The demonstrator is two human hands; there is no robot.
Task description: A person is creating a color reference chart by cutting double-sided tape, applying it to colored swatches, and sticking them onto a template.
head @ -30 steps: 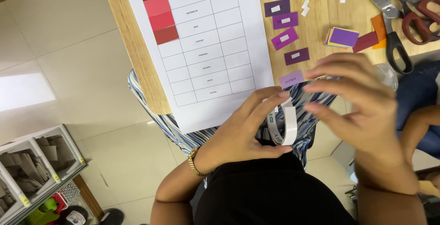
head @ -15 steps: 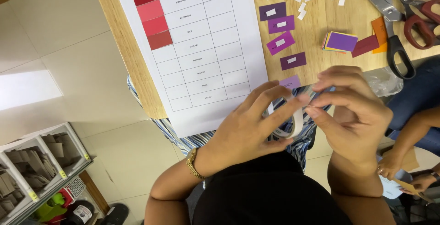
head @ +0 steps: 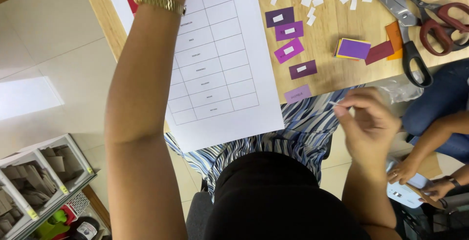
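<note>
I see a pale tiled floor (head: 53,39) with a bright patch of light (head: 27,96) on it. A wooden table (head: 337,69) stands above, and a grey shelf unit (head: 44,181) sits at lower left.

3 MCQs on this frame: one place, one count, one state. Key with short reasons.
1. Where does the pale lilac card lie?
A. at the near edge of the wooden table, just right of the white sheet
B. under the scissors
C. on the floor

2. How many purple-toned cards with a small white label lie in the column right of the sheet?
A. two
B. four
C. seven

3. What is the right hand doing?
A. lying flat on the table
B. gripping the scissors
C. raised over the lap, fingertips pinching a small white strip

A: the card sits at the table's edge beside the sheet's lower right corner.
B: four show, from the dark purple card down to the plum card.
C: the strip sticks out between pinched fingertips, clear of the scissors.
</note>
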